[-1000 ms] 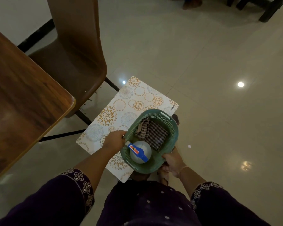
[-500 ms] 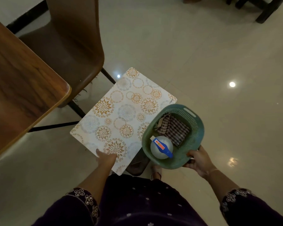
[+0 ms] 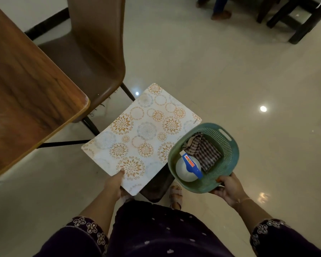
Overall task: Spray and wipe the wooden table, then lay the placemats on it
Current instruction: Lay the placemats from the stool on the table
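right of the wooden table [image 3: 26, 89] we see a brown chair [image 3: 93, 52] tucked close, its seat and legs between the table's corner and the patterned placemat [image 3: 143, 138], which is held in the air apart from the tabletop. a second ago the green basket [image 3: 233, 151] sat over the placemat with the left hand [image 3: 113, 184] at its rim; now it is further right of the table, spray bottle [image 3: 188, 167] and checked cloth [image 3: 204, 151] inside. the left hand pinches the placemat's near edge, thumb on top, and the right hand [image 3: 228, 188] grips the basket's near rim, fingers curled beneath.
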A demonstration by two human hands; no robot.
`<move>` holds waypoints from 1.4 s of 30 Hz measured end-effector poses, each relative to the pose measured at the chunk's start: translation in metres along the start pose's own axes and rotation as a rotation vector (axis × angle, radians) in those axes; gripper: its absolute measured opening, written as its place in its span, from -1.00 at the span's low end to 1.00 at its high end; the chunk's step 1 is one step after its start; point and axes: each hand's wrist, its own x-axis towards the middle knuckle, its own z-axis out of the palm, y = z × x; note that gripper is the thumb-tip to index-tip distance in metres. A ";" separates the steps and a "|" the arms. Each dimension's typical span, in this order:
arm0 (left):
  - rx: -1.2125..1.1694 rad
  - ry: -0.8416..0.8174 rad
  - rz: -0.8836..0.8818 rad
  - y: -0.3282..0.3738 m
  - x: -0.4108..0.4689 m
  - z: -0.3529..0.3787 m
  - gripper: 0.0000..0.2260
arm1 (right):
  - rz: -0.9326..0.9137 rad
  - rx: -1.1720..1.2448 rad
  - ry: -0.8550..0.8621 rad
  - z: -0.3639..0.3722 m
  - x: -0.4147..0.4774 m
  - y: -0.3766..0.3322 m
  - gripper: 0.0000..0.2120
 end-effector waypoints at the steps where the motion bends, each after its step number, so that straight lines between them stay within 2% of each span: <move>1: 0.016 0.008 0.043 0.003 -0.005 0.000 -0.65 | 0.001 0.003 -0.004 0.002 -0.001 0.000 -0.60; 7: 0.287 0.147 0.598 0.041 -0.045 -0.004 -0.65 | 0.010 -0.030 -0.047 0.019 -0.004 -0.004 -0.62; 10: 0.348 0.210 0.761 0.071 -0.069 -0.005 -0.67 | 0.005 -0.056 -0.065 0.032 -0.005 -0.006 -0.62; 14: 0.314 0.230 0.865 0.106 -0.095 -0.015 -0.66 | 0.016 -0.060 -0.089 0.048 -0.002 -0.005 -0.61; 18: 0.225 0.254 0.901 0.130 -0.109 -0.036 -0.66 | 0.044 -0.074 -0.115 0.070 0.004 -0.003 -0.59; 31: -0.145 0.203 0.746 0.148 -0.091 -0.083 -0.71 | 0.170 -0.193 -0.109 0.136 0.021 0.000 -0.59; 37: -0.198 0.145 0.711 0.161 -0.084 -0.093 -0.71 | 0.198 -0.263 -0.080 0.146 0.013 0.000 -0.69; 42: -0.224 0.094 0.707 0.171 -0.085 -0.096 -0.74 | 0.329 -0.253 -0.044 0.156 0.001 -0.012 -0.84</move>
